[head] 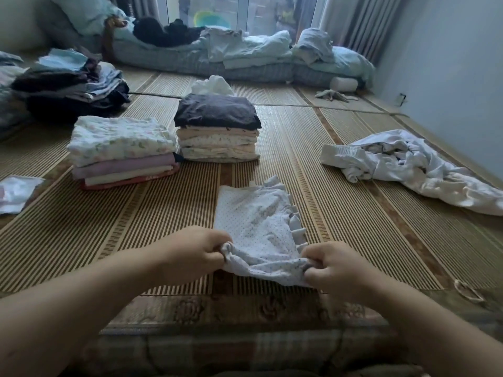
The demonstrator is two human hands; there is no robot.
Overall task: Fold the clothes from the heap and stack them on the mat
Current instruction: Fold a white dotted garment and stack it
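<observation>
A small white dotted garment with a frilled edge (253, 216) lies flat on the striped bamboo mat (340, 213) in front of me. My left hand (196, 251) pinches its near left corner and my right hand (334, 268) pinches its near right corner, lifting the near edge slightly. Two folded stacks stand beyond it: a floral-topped one (119, 148) at the left and a dark-topped one (217, 126) in the middle. A heap of crumpled white clothes (402, 164) lies on the mat to the right.
A larger pile of dark and blue clothes (68, 83) sits at the far left. A low mattress with bedding (245, 55) runs along the back by the window. A white cloth (16, 191) lies at the left edge. The wall (449, 63) closes off the right.
</observation>
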